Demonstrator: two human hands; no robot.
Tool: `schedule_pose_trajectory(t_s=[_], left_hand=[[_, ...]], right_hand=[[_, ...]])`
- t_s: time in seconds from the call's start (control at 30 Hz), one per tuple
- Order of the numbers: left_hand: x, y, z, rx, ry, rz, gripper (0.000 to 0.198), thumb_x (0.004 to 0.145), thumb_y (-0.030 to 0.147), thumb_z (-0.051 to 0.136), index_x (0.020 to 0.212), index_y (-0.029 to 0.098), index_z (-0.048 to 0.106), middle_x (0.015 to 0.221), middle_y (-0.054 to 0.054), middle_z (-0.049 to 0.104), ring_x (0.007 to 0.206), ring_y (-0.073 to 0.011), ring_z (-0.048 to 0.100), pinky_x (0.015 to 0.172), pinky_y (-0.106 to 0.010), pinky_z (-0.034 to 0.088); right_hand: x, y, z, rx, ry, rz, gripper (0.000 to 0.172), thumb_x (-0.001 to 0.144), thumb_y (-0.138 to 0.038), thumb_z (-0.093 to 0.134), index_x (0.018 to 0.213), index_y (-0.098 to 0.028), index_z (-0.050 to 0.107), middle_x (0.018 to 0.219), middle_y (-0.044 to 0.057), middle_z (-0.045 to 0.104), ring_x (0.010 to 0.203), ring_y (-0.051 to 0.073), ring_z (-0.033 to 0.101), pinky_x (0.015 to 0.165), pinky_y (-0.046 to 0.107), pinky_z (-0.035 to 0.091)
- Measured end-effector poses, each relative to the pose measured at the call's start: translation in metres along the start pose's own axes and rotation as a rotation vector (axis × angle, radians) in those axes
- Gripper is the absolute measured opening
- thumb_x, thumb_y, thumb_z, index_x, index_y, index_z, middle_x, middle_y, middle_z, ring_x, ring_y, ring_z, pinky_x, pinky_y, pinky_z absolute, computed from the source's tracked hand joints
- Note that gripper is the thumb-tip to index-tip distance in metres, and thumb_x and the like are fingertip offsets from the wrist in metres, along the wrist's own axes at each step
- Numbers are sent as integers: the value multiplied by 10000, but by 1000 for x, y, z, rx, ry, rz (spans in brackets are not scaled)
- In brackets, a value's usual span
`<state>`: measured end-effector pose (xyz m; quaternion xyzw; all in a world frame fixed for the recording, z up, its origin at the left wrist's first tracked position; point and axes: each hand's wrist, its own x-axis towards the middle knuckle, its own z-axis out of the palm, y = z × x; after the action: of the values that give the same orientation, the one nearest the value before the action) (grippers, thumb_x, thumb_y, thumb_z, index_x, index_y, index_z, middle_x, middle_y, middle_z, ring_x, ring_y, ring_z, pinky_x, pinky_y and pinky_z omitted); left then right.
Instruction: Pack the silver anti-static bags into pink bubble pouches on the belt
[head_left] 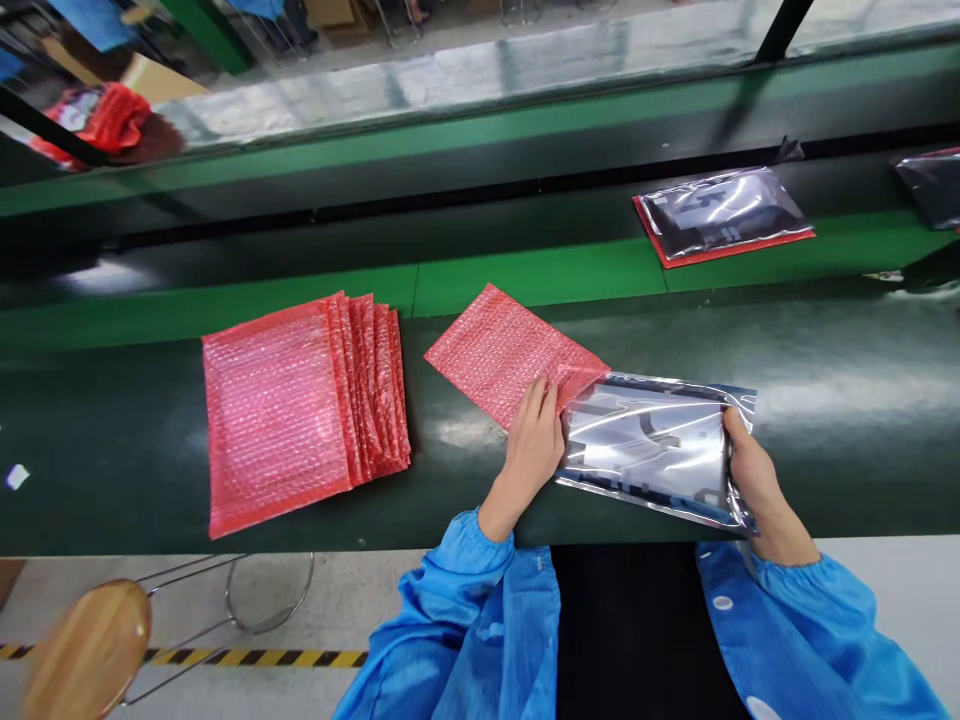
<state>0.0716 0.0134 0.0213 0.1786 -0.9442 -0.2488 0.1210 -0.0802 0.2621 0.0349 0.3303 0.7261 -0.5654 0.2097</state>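
My left hand (534, 440) is closed on the near edge of a single pink-red bubble-wrap bag (491, 350), its fingers stretched over the top and the thumb mostly hidden. My right hand (757, 480) grips the right end of a shiny silver antistatic bag (645, 440), which has a flat, dark-patterned item inside. The silver bag's left end meets the bubble-wrap bag's right corner beside my left hand. I cannot tell whether that end is inside or underneath. To the left lies a fanned stack of red bubble-wrap bags (281, 410).
The dark green work surface (112, 440) has a bright green strip (525, 275) behind it. Another silver-bagged item (724, 215) rests on a red bag at the back right, with one more (934, 185) at the right edge. A wooden-seated stool (90, 650) stands below left.
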Motion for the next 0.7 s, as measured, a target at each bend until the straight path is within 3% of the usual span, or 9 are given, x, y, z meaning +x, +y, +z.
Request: schedule_pose_trajectory(t_s=[0.17,0.27,0.37,0.47,0.57,0.7], left_hand=[[-3,0,-3,-9,-47,18,624,910,51,375,1526,129,432,1633,-193,378,1548,-293,324,1258,-529,355],[-8,-2,-8,7,19,28,604,872,40,438,1467,139,471,1619,-192,384,1535,-308,339,1240,-541,371],[-16,-5,-11,16,202,-19,372,854,57,506,1195,172,596,1534,-180,469,1494,-318,392,1197,-536,413],[-19,-8,-12,-11,327,-81,81,892,159,592,950,214,579,1309,-145,613,1297,-297,569,1085,-495,501],[-11,-7,-15,-59,284,-102,131,906,273,675,988,224,586,1113,-100,663,1077,-259,649,965,-433,548],[21,-4,-20,-23,183,-122,280,893,295,705,1142,223,597,1115,-95,669,1078,-269,641,969,-413,527]], right_hand=[[9,6,5,-188,75,-136,573,874,-668,643,975,-113,746,927,92,739,1083,320,674,907,339,554],[17,10,3,-261,108,-251,684,876,-766,551,1003,-119,732,931,131,727,1173,356,630,961,384,526],[24,11,0,-257,128,-325,719,896,-795,473,1031,-133,720,943,150,721,1203,358,612,962,389,521],[30,10,-4,-245,179,-309,714,904,-791,458,1030,-139,722,940,152,717,1197,370,613,951,398,524],[34,8,-6,-206,170,-317,694,874,-791,504,1005,-145,722,933,144,712,1196,372,606,951,399,525],[37,7,-2,-211,153,-306,645,869,-770,508,933,-159,702,909,133,696,1241,364,575,1010,416,498]])
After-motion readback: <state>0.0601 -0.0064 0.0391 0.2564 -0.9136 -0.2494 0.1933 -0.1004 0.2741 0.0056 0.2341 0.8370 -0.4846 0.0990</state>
